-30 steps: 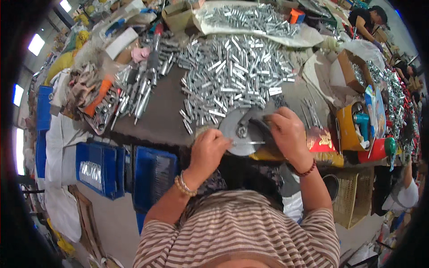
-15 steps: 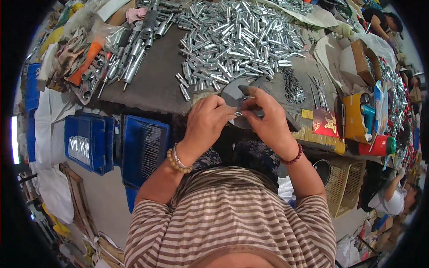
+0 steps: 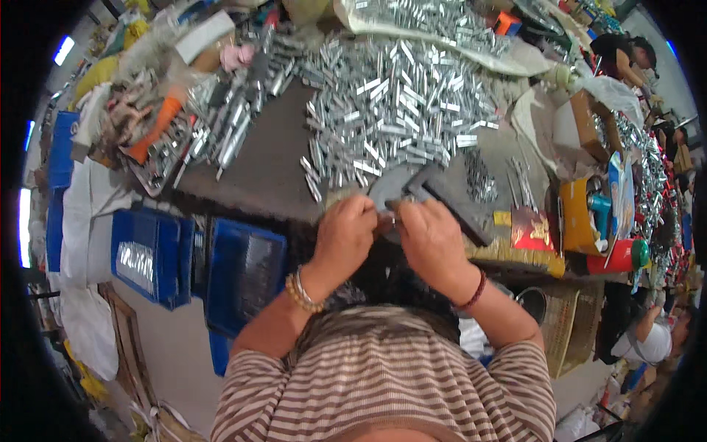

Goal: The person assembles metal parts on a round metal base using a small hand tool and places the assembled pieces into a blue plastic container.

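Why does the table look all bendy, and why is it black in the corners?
Head view: the fisheye lens bows the table edge and leaves a black ring round the rim. The silver metal pieces glint under bright lights. The left hand and right hand look sharp enough, but the small part between them is too tiny to make out.

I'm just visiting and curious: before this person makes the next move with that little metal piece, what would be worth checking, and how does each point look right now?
1. Both hands on the piece: left hand and right hand meet at a small metal part. Ok.
2. How the part is gripped or aligned: mostly hidden by fingers. Cannot tell.
3. More parts within reach: the pile of silver metal pieces lies just beyond the hands. Ok.
4. Bare space on the dark table: some to the left of the hands. Ok.
5. Grey round plate beside the hands: partly covered, so its steadiness is unclear. Cannot tell.
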Available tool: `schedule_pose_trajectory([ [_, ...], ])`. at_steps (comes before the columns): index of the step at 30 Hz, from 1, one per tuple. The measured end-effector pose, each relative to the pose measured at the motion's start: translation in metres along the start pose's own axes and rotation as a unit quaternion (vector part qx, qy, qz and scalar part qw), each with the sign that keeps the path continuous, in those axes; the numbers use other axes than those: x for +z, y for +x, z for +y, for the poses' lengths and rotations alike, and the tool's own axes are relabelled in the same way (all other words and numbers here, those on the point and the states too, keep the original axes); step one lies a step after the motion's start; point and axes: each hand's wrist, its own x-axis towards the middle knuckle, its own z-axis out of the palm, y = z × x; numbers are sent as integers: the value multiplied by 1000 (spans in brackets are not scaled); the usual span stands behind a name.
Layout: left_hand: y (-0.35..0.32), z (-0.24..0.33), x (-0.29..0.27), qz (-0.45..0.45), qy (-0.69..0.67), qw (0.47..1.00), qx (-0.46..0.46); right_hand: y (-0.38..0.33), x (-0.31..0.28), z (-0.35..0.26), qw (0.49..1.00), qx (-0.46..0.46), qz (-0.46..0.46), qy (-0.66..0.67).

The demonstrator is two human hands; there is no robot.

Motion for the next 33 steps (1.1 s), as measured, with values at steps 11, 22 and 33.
schedule_pose_trajectory([
  [11, -3, 8, -4, 6, -16, 1000, 10, -8, 3, 1, 996, 28, 53, 67],
  [22, -9, -10, 9, 8, 8, 1000, 8, -6, 12, 4, 997, 20, 48, 51],
  [33, -4, 0, 4, 20, -58, 998, -21, -1, 13, -6, 999, -20, 25, -13],
])
